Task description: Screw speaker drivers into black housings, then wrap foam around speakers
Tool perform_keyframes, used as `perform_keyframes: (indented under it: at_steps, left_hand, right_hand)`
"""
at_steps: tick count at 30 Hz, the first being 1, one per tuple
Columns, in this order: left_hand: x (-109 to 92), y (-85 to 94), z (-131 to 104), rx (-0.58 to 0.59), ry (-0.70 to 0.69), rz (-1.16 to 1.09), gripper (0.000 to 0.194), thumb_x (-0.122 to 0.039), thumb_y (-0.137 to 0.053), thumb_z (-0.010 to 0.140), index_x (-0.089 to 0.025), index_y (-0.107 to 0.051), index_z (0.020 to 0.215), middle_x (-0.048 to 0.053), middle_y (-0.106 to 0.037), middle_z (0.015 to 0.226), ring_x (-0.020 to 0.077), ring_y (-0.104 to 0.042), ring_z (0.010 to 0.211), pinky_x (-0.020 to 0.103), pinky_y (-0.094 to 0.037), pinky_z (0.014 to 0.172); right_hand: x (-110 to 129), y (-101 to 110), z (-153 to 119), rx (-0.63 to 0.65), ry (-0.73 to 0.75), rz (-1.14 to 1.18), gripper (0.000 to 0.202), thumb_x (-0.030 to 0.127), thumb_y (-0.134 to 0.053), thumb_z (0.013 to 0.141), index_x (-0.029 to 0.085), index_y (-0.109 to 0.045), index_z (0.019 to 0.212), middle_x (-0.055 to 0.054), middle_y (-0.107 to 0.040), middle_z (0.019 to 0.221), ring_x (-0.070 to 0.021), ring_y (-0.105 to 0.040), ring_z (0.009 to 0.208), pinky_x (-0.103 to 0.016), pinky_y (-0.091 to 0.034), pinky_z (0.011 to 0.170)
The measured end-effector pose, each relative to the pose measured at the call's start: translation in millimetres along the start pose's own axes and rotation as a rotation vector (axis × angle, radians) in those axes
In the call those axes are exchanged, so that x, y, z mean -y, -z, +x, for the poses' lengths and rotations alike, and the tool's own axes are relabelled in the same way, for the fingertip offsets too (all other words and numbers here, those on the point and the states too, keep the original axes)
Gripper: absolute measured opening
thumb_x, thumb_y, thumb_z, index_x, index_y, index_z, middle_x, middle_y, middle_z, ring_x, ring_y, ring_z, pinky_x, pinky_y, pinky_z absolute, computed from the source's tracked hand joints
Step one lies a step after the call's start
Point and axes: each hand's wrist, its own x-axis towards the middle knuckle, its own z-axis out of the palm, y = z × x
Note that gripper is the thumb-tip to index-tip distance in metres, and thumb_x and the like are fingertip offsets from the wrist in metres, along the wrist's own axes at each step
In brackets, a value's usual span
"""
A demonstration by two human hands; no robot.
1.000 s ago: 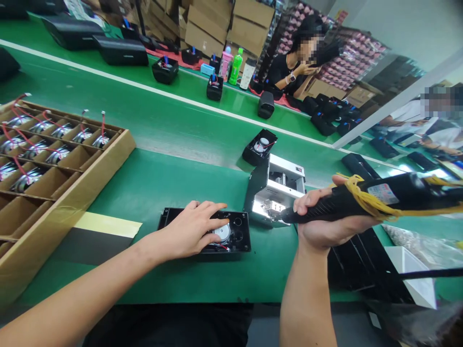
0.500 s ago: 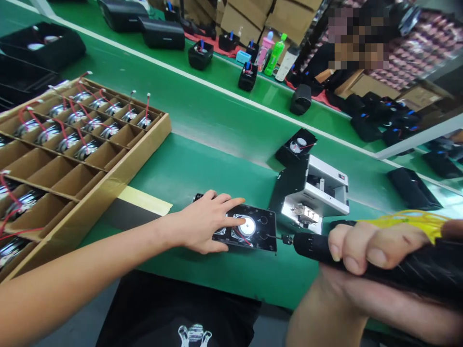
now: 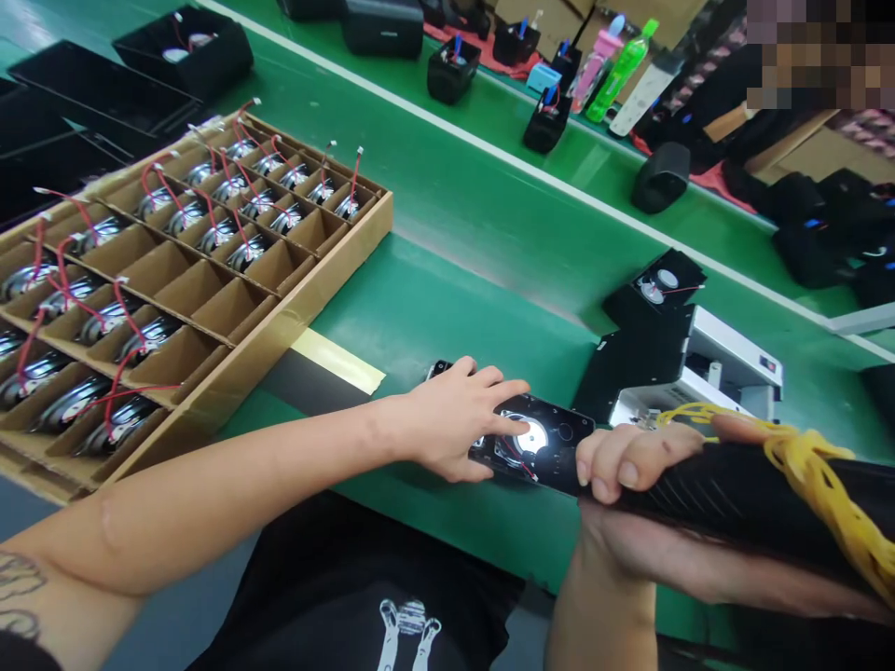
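Note:
My left hand lies with spread fingers across a black speaker panel on the green bench. One fingertip reaches the white centre of a round speaker set in that panel. My right hand is wrapped around a black electric screwdriver, held almost level, with a yellow cord looped over it. The hand is in front of the panel's right end, so the tool's tip is hidden. A thin red wire lies by the speaker.
A cardboard tray with dividers holds several speakers with red wires at left. Behind my right hand stands a white and black machine, beside an open black box. Bottles and black casings line the far side, where another person is.
The view has swung left, so the scene sits further right. My right hand and the screwdriver have come closer to the panel, hiding the bit. My left hand keeps its place on the panel.

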Motion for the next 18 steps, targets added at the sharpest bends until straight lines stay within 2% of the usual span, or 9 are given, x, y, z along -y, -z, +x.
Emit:
perform_keyframes:
  at_steps: [2,4,14,18]
  left_hand:
    - [0,-0.6,0,-0.005,0.001,-0.006,0.065,-0.058,-0.068,0.081,-0.031,-0.061,0.139,0.014,-0.041,0.157,0.036,-0.052,0.118,0.046,-0.039,0.089]
    - [0,-1.4,0,-0.009,0.001,-0.009,0.065,-0.058,-0.068,0.08,-0.03,-0.062,0.138,0.014,-0.042,0.157,0.0359,-0.052,0.118,0.046,-0.039,0.089]
    - [1,-5.1,0,-0.03,-0.004,-0.02,0.065,-0.058,-0.068,0.08,-0.029,-0.062,0.139,0.014,-0.043,0.156,0.0365,-0.051,0.12,0.046,-0.039,0.091]
    - [1,-5.5,-1,-0.03,0.005,-0.015,0.066,-0.059,-0.068,0.08,-0.03,-0.062,0.139,0.013,-0.043,0.156,0.036,-0.051,0.12,0.047,-0.039,0.09]
  right_hand:
    - [-8,6,-2,-0.011,-0.009,-0.013,0.052,0.068,-0.062,0.088,0.018,-0.048,0.082,0.007,-0.042,0.065,-0.0084,-0.038,0.041,-0.026,-0.039,0.044]
    - [-13,10,-2,-0.026,-0.027,-0.012,0.056,0.069,-0.063,0.085,0.018,-0.044,0.075,0.006,-0.041,0.065,-0.0079,-0.038,0.041,-0.025,-0.039,0.043]
    - [-23,14,-2,-0.091,-0.027,-0.027,0.057,0.072,-0.061,0.085,0.017,-0.049,0.08,0.005,-0.041,0.068,-0.0085,-0.039,0.041,-0.025,-0.04,0.042]
    - [-26,12,1,-0.041,-0.005,-0.045,0.062,0.078,-0.056,0.085,0.018,-0.046,0.074,0.005,-0.039,0.065,-0.0075,-0.037,0.04,-0.024,-0.037,0.041]
